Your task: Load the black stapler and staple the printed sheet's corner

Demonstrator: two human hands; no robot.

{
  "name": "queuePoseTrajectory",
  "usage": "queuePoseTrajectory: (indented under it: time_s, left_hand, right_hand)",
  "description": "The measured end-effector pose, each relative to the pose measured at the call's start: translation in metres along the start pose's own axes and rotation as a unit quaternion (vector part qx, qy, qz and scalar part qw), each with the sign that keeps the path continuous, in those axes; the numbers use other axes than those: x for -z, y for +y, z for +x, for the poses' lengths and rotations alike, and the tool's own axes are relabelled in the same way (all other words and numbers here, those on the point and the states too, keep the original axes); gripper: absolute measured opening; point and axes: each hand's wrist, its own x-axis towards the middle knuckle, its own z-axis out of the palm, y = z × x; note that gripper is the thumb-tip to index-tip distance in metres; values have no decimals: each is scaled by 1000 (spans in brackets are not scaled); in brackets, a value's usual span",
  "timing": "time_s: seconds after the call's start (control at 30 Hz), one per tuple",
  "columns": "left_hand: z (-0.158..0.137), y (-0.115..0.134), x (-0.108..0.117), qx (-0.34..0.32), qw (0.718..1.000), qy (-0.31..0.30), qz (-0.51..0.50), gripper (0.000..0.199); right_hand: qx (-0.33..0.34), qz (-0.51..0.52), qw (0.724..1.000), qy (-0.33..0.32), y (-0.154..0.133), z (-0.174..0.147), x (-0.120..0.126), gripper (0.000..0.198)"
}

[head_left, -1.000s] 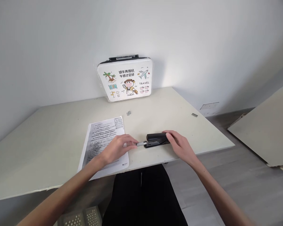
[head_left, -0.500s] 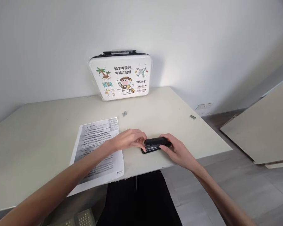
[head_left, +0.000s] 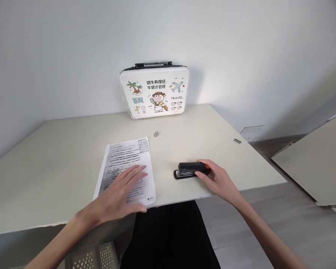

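A black stapler (head_left: 190, 169) lies flat on the table, its front end pointing left. My right hand (head_left: 217, 178) grips its rear end, thumb on the near side and fingers over the far side, with a bit of orange showing by the fingers. To the left, my left hand (head_left: 120, 198) is spread over a printed sheet of paper (head_left: 120, 149), fingers apart and holding nothing. Whether its palm touches the paper, I cannot tell. The hand and forearm hide the lower left of the sheet.
Small strips of staples (head_left: 156, 134) lie behind the paper, and another staple strip (head_left: 237, 141) is near the right edge of the table (head_left: 67, 157). A white cartoon-printed case (head_left: 156, 93) stands against the wall. Perforated baskets (head_left: 84, 260) sit below the table.
My left hand has left the stapler's front end and moved left over the paper, its fingers opening out. My right hand keeps its hold on the stapler. The view has shifted slightly.
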Motion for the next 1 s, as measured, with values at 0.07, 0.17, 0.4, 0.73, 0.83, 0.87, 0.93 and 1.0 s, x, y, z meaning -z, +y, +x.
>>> queuePoseTrajectory:
  time_s: [0.07,0.17,0.4,0.73,0.83,0.87,0.93,1.0]
  left_hand:
    - [-34,1,-9,18,999,-26,25,115]
    - [-62,18,-25,18,999,-13,49,88]
    - [-62,63,-29,-1,1000,9,-7,82]
    - [-54,87,-39,-44,997,-29,-60,86]
    - [-27,71,-24,-59,994,-27,-87,93]
    - [-13,63,-19,-59,994,-12,-90,81]
    - [17,44,-12,-74,992,10,-100,59]
    - [45,28,-12,-127,986,0,-109,50]
  right_hand:
    - [-1,-7,1000,5,1,-1,-1,42]
    - [-4,-17,1000,15,0,-3,-3,43]
    - [4,-35,999,20,-5,-4,-4,43]
    - [-9,-44,999,12,-9,-4,-1,41]
    - [4,-61,998,-15,-14,0,7,40]
    - [6,-72,997,-19,-17,2,10,41]
    - [1,-94,995,-14,-25,9,14,43]
    - [-10,-103,995,-1,-35,16,15,46]
